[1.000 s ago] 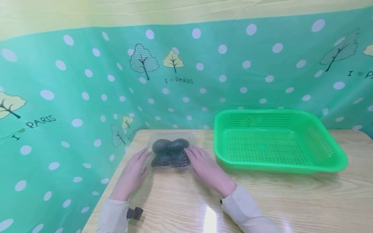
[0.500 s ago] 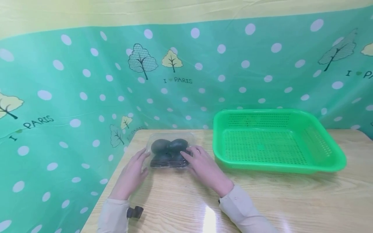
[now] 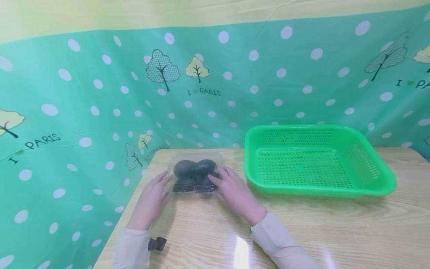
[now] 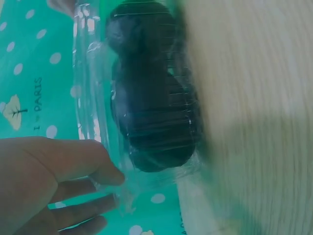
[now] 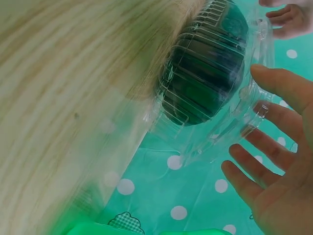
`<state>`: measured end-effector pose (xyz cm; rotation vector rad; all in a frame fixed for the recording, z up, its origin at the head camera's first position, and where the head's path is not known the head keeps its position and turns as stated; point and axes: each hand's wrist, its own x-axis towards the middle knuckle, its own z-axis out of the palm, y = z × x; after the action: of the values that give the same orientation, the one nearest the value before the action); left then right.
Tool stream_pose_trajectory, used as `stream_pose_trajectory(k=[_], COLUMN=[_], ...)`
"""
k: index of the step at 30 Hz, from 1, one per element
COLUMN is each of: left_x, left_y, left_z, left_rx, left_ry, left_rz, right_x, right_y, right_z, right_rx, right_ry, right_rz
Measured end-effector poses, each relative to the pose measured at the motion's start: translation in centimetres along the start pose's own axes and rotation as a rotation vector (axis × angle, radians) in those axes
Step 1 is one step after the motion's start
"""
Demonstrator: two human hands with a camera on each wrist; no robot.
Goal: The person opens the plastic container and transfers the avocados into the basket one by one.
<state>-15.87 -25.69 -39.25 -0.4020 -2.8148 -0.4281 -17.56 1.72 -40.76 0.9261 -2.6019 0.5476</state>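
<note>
A clear plastic clamshell box (image 3: 223, 161) holding several dark oval fruits (image 3: 205, 166) that look like avocados sits on the table's left part. At its left side is my left hand (image 3: 151, 203); in the left wrist view its thumb (image 4: 105, 166) lies at the box corner with the fingers behind. My right hand (image 3: 238, 196) is at the right front, forefinger over the lid and nothing gripped. The right wrist view shows its fingers (image 5: 254, 166) spread beside the clear box rim (image 5: 239, 105), with the thumb near the edge.
A large green plastic basket (image 3: 302, 190) with perforated sides stands right of the box on the wooden table (image 3: 215, 231). A green dotted sheet (image 3: 215, 74) with printed trees hangs behind and to the left.
My right hand has shifted slightly, its forefinger reaching further over the lid. My left hand and the box hold their places, while the view has drifted a little.
</note>
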Motion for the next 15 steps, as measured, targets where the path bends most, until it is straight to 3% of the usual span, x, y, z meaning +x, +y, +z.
stream_pose_trajectory(k=[9,15], left_x=[0.2,0.3], left_y=[1.5,1.8], left_z=[1.2,1.6], left_rx=[0.225,0.249], left_ry=[0.195,0.251], left_rz=[0.077,0.113], right_x=[0.4,0.2], right_y=[-0.2,-0.5], right_z=[0.1,0.1], right_rx=[-0.002,0.026], right_ry=[0.008,-0.017], right_rz=[0.006,0.009])
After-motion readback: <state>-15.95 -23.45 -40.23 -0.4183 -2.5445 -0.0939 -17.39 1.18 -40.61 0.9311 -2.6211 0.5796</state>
